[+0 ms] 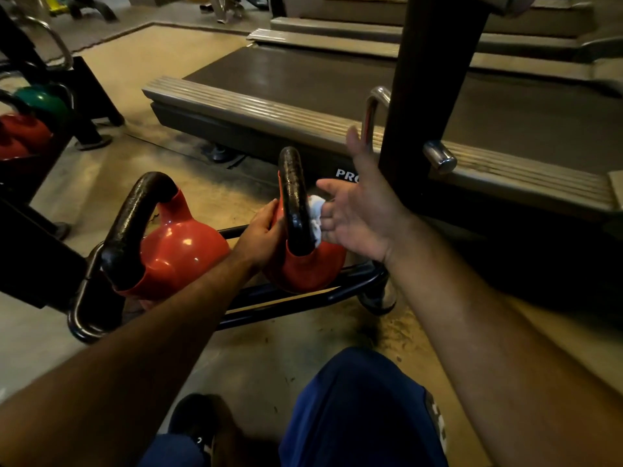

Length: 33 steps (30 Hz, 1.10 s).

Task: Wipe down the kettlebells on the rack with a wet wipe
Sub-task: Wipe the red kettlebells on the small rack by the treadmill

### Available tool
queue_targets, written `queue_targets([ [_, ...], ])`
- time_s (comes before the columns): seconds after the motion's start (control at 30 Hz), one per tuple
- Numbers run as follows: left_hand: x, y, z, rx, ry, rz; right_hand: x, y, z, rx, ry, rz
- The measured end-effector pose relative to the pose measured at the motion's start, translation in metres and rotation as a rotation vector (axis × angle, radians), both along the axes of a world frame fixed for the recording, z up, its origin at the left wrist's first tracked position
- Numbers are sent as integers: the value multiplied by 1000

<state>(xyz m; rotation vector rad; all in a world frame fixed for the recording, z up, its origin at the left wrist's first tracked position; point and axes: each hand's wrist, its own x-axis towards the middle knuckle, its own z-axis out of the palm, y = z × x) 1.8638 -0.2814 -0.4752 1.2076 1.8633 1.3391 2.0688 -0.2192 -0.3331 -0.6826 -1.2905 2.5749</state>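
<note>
Two red kettlebells with black handles sit on the low black rack (296, 299), whose rails cradle them side by side. The right hand (362, 214) has its palm open and thumb raised, while its fingertips pinch a bunched white wet wipe (315, 217) against the right side of the handle of the right kettlebell (303, 264). The left hand (261, 232) curls its fingers round the far side of that same kettlebell, just left of the handle, at the red shoulder. The left kettlebell (178, 251) stands apart from both hands, past the left wrist, untouched. Beyond the fingers lies a treadmill deck (269, 109); a dark post (428, 82) rises just right of the raised thumb. At far left another rack seems to hold red and green kettlebells (30, 119), though they are dim.
</note>
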Motion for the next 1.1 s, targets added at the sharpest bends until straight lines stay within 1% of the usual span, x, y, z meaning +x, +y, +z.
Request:
queue_targets([
  [0.07,-1,1,-3,26,-1,-7,-3,-1,0,-84,104,-113],
  [0.1,-3,1,-6,23,6,-4,-5,-3,-1,-87,121,-134],
  [0.13,-5,2,-8,9,3,3,-6,-5,-5,-51,109,-119],
  [0.23,-8,0,-12,-50,12,0,-5,-5,-10,176,-16,50],
  [0.27,-8,0,-12,-55,17,1,-5,-2,-8,194,-57,95],
  [0.33,-8,0,-12,-55,19,9,-10,9,0,132,-97,101],
  [0.47,-6,1,-9,-23,53,22,-30,18,9,-103,55,-86],
  [0.6,-8,0,-13,5,58,0,-48,18,1,-229,167,-170],
  [0.73,-11,1,-17,-22,60,-1,-68,27,0,-249,220,-285],
  [0.83,-7,-2,-12,0,34,5,-76,29,-1,-250,236,-335],
  [1.1,-2,-5,-8,-4,4,26,-62,24,-1,-197,227,-248],
])
